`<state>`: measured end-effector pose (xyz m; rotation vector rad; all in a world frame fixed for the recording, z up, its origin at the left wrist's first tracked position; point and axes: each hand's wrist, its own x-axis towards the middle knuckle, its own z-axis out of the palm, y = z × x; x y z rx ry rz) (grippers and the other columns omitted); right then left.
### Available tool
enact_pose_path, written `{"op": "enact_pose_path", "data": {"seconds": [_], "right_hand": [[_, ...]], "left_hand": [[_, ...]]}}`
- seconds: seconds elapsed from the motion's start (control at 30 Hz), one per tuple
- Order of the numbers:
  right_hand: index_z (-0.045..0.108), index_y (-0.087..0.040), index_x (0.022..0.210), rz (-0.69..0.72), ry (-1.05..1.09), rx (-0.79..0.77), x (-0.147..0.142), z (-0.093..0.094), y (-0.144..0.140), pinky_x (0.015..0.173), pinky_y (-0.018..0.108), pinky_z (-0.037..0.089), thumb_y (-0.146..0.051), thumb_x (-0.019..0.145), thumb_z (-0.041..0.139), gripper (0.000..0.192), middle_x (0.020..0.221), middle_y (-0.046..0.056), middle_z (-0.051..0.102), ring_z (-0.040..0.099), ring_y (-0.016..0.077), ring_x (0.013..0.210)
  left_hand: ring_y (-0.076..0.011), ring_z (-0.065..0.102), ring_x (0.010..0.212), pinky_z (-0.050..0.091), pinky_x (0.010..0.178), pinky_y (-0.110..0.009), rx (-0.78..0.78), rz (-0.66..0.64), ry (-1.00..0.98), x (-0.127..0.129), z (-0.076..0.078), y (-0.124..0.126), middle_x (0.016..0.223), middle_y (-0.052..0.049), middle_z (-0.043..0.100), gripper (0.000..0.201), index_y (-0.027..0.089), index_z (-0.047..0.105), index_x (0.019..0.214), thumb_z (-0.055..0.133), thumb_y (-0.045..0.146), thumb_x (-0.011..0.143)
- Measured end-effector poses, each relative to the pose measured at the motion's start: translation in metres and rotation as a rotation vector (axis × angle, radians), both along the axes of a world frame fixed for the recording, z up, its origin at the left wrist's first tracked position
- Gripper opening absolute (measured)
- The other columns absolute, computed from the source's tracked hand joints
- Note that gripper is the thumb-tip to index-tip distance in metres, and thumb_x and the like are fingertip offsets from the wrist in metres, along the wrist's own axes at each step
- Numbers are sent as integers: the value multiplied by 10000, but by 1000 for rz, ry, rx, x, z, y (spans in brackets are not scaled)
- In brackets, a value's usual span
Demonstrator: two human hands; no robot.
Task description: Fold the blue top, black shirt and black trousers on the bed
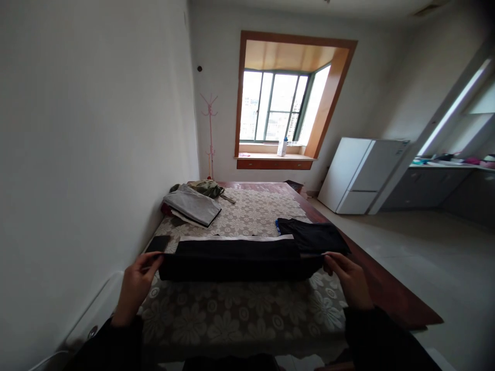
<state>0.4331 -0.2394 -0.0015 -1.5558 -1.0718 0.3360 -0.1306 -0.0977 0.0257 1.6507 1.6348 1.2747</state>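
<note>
A black garment [235, 260] with a pale strip along its far edge stretches sideways over the flowered cloth. Its kind does not show. At its left end, my left hand [139, 278] pinches the near edge between thumb and fingers. My right hand [347, 274] pinches the opposite end in the same way. The edge between both hands is taut and looks lifted towards me. Just beyond my right hand lies a folded dark garment [315, 234] with a bit of blue at its left side. A small dark flat piece [158, 243] sits beyond my left hand.
Flowered cloth [232, 319] covers a dark red wooden surface [386, 291]. Folded clothes, a grey one [193, 203] on top and a green one [207, 188] behind, lie at the left wall. A pink coat stand [211, 129], a window [274, 105] and a white fridge [358, 175] are farther back.
</note>
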Motion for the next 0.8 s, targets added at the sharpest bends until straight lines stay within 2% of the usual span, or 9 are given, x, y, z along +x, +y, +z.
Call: {"op": "enact_pose_path", "data": {"seconds": [0.07, 0.17, 0.3, 0.4, 0.5, 0.57, 0.67, 0.73, 0.8], "right_hand": [[712, -181, 956, -76, -173, -24, 6, 7, 41, 719, 350, 534, -650, 815, 609, 500, 840, 76, 714, 655, 251, 770], [692, -187, 922, -103, -315, -124, 7, 4, 97, 780, 372, 529, -584, 874, 484, 451, 931, 115, 737, 683, 279, 866], [693, -224, 877, -131, -388, -285, -1, -19, 140, 726, 345, 506, -416, 887, 530, 252, 822, 78, 734, 697, 270, 823], [699, -226, 958, -201, -448, -380, -7, -38, 149, 724, 371, 498, -388, 927, 519, 244, 819, 101, 726, 701, 294, 816], [682, -224, 1065, -238, -502, -430, -8, -47, 149, 747, 386, 498, -384, 965, 475, 280, 867, 124, 727, 702, 305, 847], [663, -236, 1128, -230, -533, -438, -7, -47, 148, 779, 383, 500, -374, 971, 471, 284, 944, 120, 731, 698, 297, 891], [606, -239, 1266, -201, -606, -402, -11, -39, 142, 887, 408, 492, -332, 939, 517, 352, 1209, 130, 684, 648, 315, 1080], [556, -229, 1353, -138, -710, -324, -27, -33, 138, 999, 443, 451, -300, 921, 531, 438, 1384, 135, 592, 551, 330, 1251], [535, -222, 1391, 17, -817, -239, -56, -29, 136, 1089, 453, 394, -295, 935, 512, 463, 1455, 124, 543, 473, 314, 1344]], "left_hand": [[-254, 707, 950, 574, 885, -349, 52, 33, 118, 19, 4, 35, 1060, -89, 743, 503, 187, 688, 1091, 518, 591, 844], [-252, 695, 1019, 548, 908, -342, 42, 93, 278, 47, -2, 83, 1191, -139, 708, 437, 164, 649, 1155, 442, 467, 919], [-319, 718, 907, 550, 794, -402, -64, 95, 420, 73, -27, 115, 983, -168, 749, 358, 170, 672, 1116, 456, 389, 933], [-351, 715, 897, 539, 761, -420, -105, 100, 523, 80, -44, 121, 952, -182, 746, 344, 180, 674, 1125, 461, 373, 936], [-340, 707, 944, 537, 784, -414, -97, 77, 590, 78, -52, 122, 1038, -168, 740, 353, 192, 651, 1171, 446, 378, 952], [-317, 694, 1004, 538, 825, -405, -73, 52, 619, 74, -51, 122, 1150, -160, 717, 372, 187, 616, 1232, 431, 366, 964], [-301, 621, 1187, 502, 973, -408, -24, 1, 660, 74, -44, 116, 1334, -161, 638, 406, 175, 575, 1312, 461, 323, 951], [-327, 496, 1351, 411, 1104, -457, 25, -36, 703, 84, -41, 107, 1444, -160, 566, 425, 179, 583, 1327, 497, 307, 930], [-344, 374, 1450, 308, 1181, -515, 98, -115, 763, 106, -40, 93, 1522, -143, 504, 445, 192, 580, 1353, 488, 308, 933]]}}
